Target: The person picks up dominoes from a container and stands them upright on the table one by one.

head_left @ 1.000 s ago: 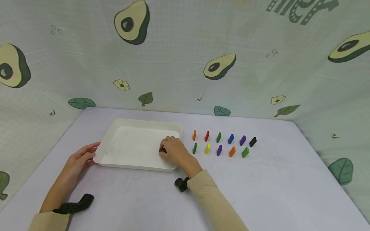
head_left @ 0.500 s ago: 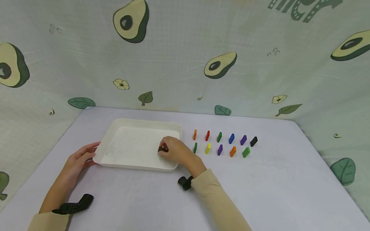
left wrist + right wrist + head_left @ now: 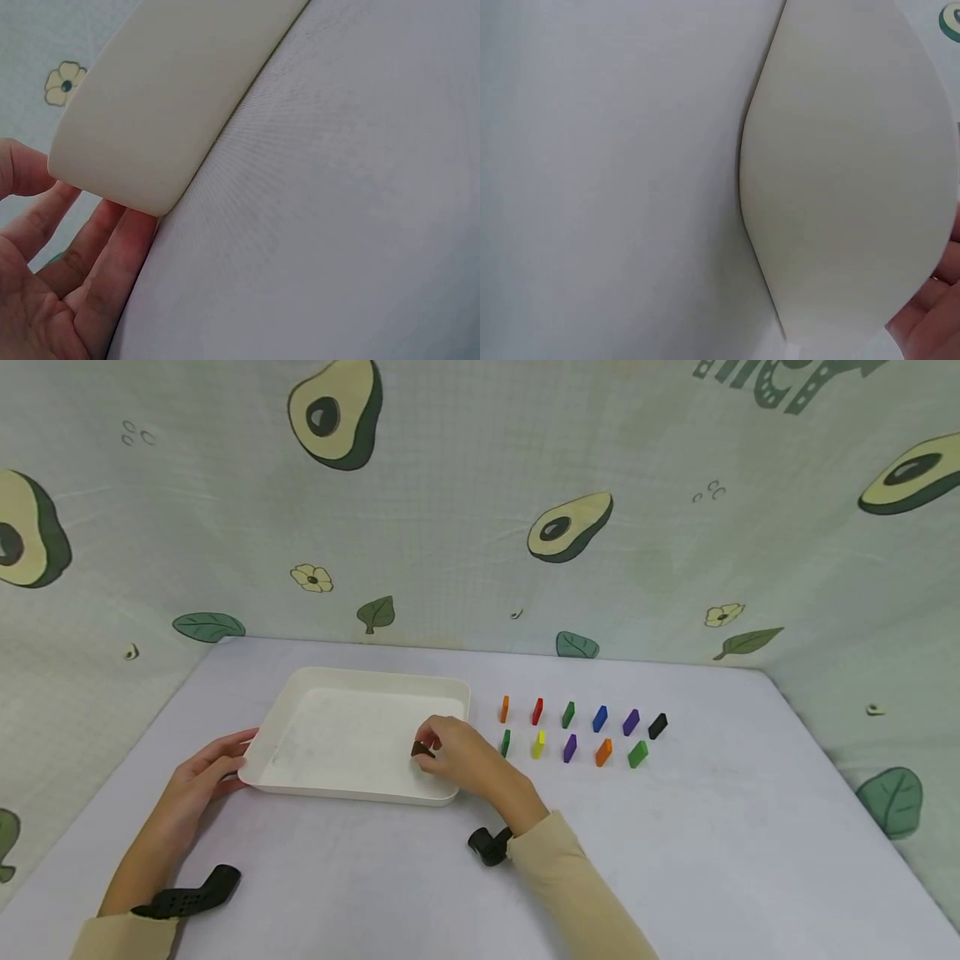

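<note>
My right hand point(image 3: 453, 752) reaches over the right end of a shallow white tray point(image 3: 337, 797) and pinches a small dark block point(image 3: 419, 749) between thumb and fingers. Part of that block is hidden by the fingers. In the right wrist view, the fingers point(image 3: 934, 307) show past the tray's outer wall point(image 3: 847, 180). My left hand point(image 3: 202, 777) rests at the tray's left end, near the front corner. Its fairly straight fingers point(image 3: 97, 247) touch the outside of the wall in the left wrist view.
Right of the tray, small coloured blocks stand in two rows, among them a red block point(image 3: 537, 711), a yellow block point(image 3: 539, 744), a blue block point(image 3: 600, 719) and a black block point(image 3: 657, 726). A printed cloth backdrop point(image 3: 450, 485) rises behind the white table point(image 3: 712, 843).
The right wrist and forearm have swung slightly right, and the dark block shows more, tilted between the fingertips. The left hand and the tray have stayed in place.
</note>
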{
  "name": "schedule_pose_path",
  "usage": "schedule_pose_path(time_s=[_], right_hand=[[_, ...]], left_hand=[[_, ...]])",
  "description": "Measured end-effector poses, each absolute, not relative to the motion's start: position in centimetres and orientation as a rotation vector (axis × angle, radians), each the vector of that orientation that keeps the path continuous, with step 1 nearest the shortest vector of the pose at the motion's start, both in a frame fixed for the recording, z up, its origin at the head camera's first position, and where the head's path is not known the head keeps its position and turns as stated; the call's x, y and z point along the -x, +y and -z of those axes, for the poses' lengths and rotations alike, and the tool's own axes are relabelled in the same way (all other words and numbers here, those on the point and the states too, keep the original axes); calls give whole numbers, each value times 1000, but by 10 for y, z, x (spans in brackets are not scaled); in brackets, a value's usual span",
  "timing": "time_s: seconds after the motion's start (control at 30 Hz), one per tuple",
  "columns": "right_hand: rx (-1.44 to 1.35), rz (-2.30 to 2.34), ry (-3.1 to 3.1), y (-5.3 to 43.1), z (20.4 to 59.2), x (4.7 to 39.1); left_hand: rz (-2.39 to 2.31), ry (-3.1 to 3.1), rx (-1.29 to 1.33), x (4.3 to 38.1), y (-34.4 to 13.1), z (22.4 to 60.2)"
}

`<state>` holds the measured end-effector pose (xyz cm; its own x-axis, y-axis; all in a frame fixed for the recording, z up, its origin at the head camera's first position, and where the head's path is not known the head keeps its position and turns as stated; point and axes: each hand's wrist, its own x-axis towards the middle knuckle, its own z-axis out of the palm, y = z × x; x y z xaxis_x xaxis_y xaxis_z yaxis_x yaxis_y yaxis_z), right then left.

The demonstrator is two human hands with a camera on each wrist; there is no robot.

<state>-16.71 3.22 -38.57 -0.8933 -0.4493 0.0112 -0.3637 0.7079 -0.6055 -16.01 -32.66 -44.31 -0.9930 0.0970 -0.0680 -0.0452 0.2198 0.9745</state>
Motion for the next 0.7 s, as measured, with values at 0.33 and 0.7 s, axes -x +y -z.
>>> schedule_pose_path(time_s=[0.33, 0.7], right_hand=[[633, 1084, 2817, 39, 379, 155], [669, 1231, 2831, 48, 378, 143]], left_hand=[[-1911, 2348, -46, 160, -327, 442], [-1931, 2332, -58, 159, -326, 442]])
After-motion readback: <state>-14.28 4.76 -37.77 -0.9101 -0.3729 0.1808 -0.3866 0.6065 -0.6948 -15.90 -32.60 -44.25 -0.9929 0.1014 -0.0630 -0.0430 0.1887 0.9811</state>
